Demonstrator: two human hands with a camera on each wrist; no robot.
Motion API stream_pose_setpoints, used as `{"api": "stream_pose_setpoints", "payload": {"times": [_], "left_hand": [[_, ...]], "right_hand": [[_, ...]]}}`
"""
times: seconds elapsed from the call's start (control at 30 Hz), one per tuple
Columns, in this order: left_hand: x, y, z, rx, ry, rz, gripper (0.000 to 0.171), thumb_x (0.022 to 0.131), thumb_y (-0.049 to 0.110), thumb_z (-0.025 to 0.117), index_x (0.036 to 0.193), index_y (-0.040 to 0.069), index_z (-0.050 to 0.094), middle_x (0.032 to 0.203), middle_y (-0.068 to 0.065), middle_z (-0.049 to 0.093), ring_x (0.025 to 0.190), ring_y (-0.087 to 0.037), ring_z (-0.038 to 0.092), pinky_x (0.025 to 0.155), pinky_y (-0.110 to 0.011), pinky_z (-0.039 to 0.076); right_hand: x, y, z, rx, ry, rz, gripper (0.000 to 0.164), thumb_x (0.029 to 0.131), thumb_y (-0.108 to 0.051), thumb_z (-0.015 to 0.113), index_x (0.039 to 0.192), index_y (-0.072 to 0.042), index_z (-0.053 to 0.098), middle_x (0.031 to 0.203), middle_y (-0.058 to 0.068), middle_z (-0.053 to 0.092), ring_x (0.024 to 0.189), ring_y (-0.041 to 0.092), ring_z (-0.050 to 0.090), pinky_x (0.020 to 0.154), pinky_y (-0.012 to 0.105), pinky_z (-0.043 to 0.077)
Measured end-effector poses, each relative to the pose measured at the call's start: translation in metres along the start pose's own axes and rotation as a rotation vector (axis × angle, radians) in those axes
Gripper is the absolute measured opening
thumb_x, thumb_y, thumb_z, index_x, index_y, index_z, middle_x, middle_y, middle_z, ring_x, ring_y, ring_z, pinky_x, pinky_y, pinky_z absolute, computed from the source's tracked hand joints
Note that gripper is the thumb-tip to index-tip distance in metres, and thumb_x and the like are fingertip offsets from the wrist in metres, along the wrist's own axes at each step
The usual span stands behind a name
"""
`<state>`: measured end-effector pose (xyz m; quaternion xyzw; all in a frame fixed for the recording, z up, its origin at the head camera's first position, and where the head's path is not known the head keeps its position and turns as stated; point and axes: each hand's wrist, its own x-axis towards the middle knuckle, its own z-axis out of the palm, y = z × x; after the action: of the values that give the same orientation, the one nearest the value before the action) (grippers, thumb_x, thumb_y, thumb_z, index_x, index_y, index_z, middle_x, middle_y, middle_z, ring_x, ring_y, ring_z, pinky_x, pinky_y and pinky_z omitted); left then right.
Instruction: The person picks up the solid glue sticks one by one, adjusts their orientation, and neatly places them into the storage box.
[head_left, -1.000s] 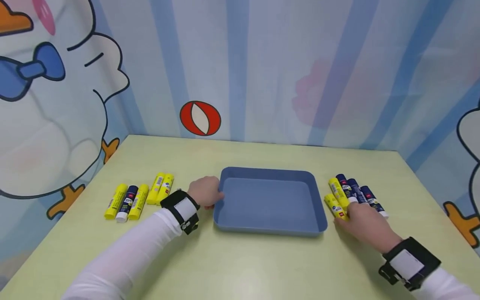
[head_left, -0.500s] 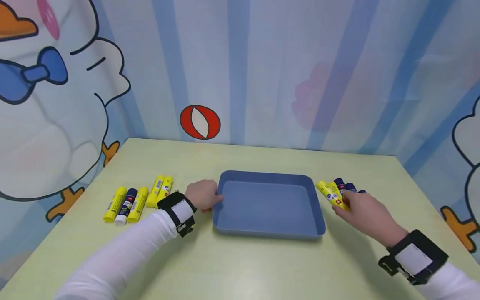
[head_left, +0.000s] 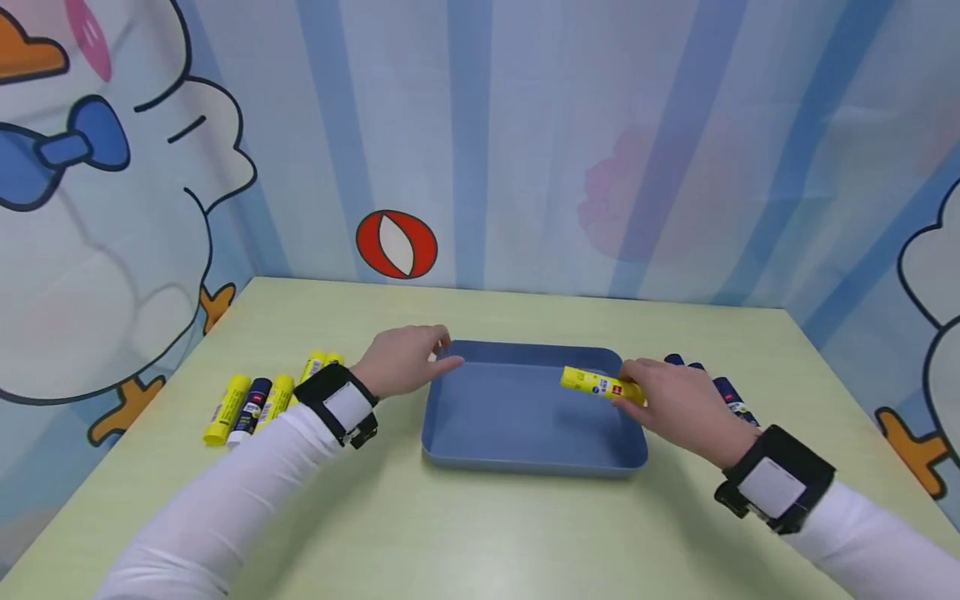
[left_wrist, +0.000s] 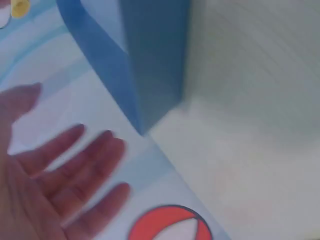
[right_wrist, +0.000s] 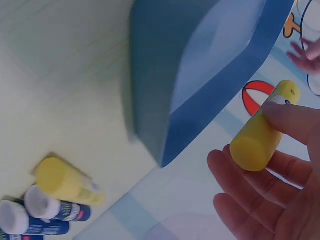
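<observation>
The right hand [head_left: 678,408] is pinching a yellow tube [head_left: 600,384] above the blue tray [head_left: 495,417], and the left hand [head_left: 397,360] is hanging near its corner, fingers [left_wrist: 90,176] spread.

Kinda looks like a kids' playroom or decorated booth, can't tell which: pale table [head_left: 525,529], striped cartoon backdrop [head_left: 532,150] behind it, 1 bow-tied bird [head_left: 97,283] print to its left.

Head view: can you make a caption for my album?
Right fingers pinch a yellow glue stick above the blue tray.
</observation>
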<state>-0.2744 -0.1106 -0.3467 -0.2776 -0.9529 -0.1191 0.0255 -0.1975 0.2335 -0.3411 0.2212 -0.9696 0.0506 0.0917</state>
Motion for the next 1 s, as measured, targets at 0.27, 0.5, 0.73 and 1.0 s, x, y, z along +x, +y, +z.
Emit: {"api": "stream_pose_setpoints", "payload": {"times": [0.27, 0.5, 0.73, 1.0], "left_hand": [[0.008, 0.049, 0.001, -0.144, -0.028, 0.224, 0.044, 0.094, 0.043, 0.062, 0.118, 0.006, 0.065, 0.108, -0.005, 0.068, 0.095, -0.018, 0.063, 0.079, -0.031, 0.051], [0.012, 0.069, 0.005, -0.262, -0.153, 0.253, 0.035, 0.093, 0.040, 0.065, 0.111, 0.011, 0.071, 0.081, 0.009, 0.066, 0.072, -0.006, 0.059, 0.061, -0.021, 0.048], [0.013, 0.068, 0.007, -0.302, -0.204, 0.261, 0.023, 0.092, 0.034, 0.067, 0.096, 0.012, 0.073, 0.063, 0.008, 0.058, 0.055, -0.009, 0.051, 0.050, -0.022, 0.038], [0.011, 0.068, 0.005, -0.294, -0.239, 0.272, 0.019, 0.092, 0.032, 0.067, 0.093, 0.013, 0.070, 0.061, 0.007, 0.058, 0.053, -0.010, 0.051, 0.049, -0.023, 0.037]], "right_hand": [[0.020, -0.029, 0.000, -0.055, 0.065, -0.215, 0.029, 0.079, -0.027, 0.082, 0.093, -0.010, 0.063, 0.078, -0.003, 0.058, 0.053, 0.008, 0.045, 0.045, 0.019, 0.037], [0.031, -0.045, -0.001, -0.101, 0.087, -0.344, 0.031, 0.079, -0.030, 0.082, 0.093, -0.012, 0.061, 0.077, -0.002, 0.054, 0.055, 0.010, 0.047, 0.048, 0.017, 0.039], [0.036, -0.053, -0.003, -0.160, 0.087, -0.391, 0.032, 0.078, -0.031, 0.082, 0.094, -0.012, 0.060, 0.079, -0.001, 0.054, 0.059, 0.012, 0.049, 0.052, 0.019, 0.044], [0.036, -0.053, 0.001, -0.185, 0.093, -0.431, 0.035, 0.077, -0.032, 0.082, 0.094, -0.010, 0.061, 0.080, 0.001, 0.056, 0.062, 0.013, 0.051, 0.056, 0.019, 0.045]]}}
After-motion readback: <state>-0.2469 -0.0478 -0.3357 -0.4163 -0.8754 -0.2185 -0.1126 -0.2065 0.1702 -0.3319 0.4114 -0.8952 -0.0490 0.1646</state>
